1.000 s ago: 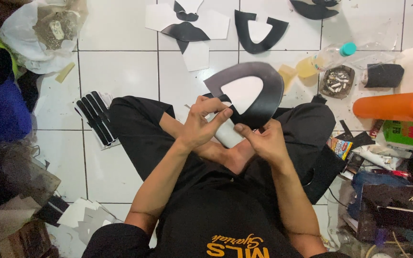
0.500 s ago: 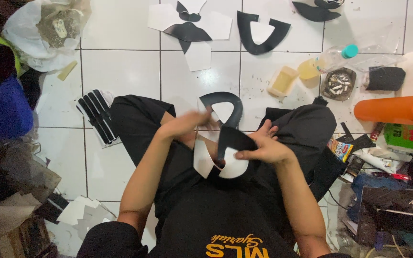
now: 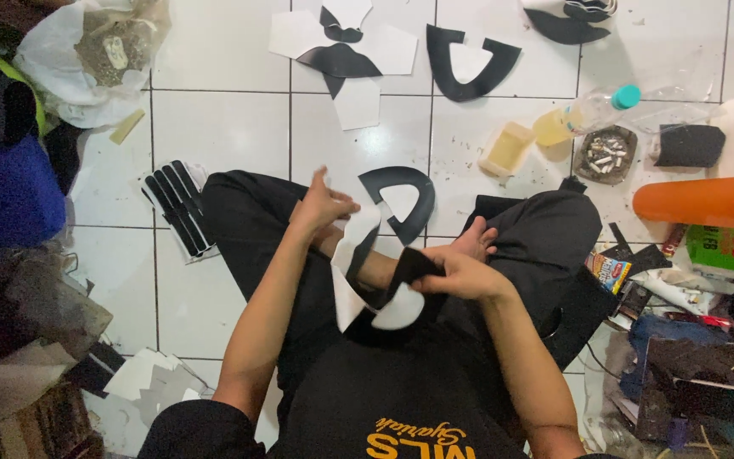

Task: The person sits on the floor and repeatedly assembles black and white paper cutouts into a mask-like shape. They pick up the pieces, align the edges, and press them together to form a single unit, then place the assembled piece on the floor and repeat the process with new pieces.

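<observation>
I sit cross-legged on a white tiled floor. My left hand (image 3: 323,206) pinches the upper end of a white backing sheet (image 3: 352,270), pulling it away from a black U-shaped cut piece (image 3: 404,270). My right hand (image 3: 459,274) grips that black piece over my lap. Another black U-shaped piece (image 3: 409,197) lies on the floor just beyond my knees.
More black and white cut pieces (image 3: 340,53) and a U-shaped one (image 3: 471,61) lie on the far tiles. A plastic bottle (image 3: 581,113), an ashtray (image 3: 605,155) and an orange cylinder (image 3: 703,201) are at right. Black strips (image 3: 178,204) lie at left, and a plastic bag (image 3: 87,53) at top left.
The black piece with its white backing came down from in front of my knees into my lap. My left hand has drawn the white sheet up and away from the black piece.
</observation>
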